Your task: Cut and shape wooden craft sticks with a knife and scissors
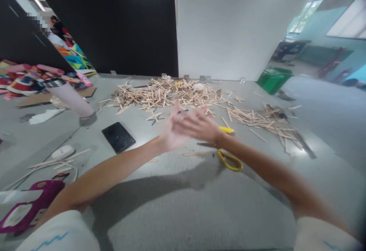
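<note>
Head view: left hand (173,133) and right hand (198,128) are overlapped, fingers extended, nothing visibly gripped; yellow-handled scissors (225,163) are placed nearby on the table (200,213), apparently for ready access.

Two hands (197,126), one dark flat device (118,136), one tumbler (70,99), one mouse (63,152) and one green bin (271,81) are counted. Wooden sticks (161,95) are seen, too many to count.

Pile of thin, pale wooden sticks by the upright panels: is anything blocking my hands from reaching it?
Nothing visible blocks your left hand or right hand from the pile of thin, pale wooden sticks. The yellow looped handle lies nearer you, off to the right.
</note>
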Demonstrator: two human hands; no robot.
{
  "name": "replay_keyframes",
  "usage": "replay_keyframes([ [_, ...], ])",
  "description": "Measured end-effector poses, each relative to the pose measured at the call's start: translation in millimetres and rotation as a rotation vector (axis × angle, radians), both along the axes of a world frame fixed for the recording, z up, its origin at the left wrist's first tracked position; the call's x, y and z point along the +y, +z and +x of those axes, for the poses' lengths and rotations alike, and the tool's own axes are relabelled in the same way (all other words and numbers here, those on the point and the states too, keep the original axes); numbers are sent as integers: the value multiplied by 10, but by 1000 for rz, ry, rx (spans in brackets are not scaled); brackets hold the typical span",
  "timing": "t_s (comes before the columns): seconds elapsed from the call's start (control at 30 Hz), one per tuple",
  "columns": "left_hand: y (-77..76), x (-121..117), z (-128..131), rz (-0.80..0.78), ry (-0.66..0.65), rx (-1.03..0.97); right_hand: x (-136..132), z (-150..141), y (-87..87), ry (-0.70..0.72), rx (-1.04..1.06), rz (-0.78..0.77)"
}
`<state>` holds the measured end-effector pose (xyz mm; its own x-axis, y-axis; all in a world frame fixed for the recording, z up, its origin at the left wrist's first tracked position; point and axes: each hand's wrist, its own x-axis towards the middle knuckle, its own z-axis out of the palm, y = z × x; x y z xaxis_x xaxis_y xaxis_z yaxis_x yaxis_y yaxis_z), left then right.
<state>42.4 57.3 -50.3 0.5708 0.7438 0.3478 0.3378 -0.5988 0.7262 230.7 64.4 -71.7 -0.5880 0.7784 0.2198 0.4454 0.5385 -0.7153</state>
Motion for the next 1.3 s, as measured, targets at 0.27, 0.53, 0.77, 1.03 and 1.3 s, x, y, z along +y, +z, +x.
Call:
replay_keyframes([
  [0.27, -247, -111, -510, -188, -116, -41, 395, 1660, -73, -804, -559, 295],
  [0.53, -640, -83, -361, 281, 23, 373, 95, 1682, -528, -360, -690, 222],
  [0.77, -547, 75, -420, 238, 120, 365, -57, 1536, -315, -464, -640, 271],
  [1.03, -265, 157, -208, 374, -22, 222, -564, 739, 421, -504, -329, 263],
  [1.3, -264, -24, -49, 351, -181, 91, -672, 388, 289, -255, 249, 42],
])
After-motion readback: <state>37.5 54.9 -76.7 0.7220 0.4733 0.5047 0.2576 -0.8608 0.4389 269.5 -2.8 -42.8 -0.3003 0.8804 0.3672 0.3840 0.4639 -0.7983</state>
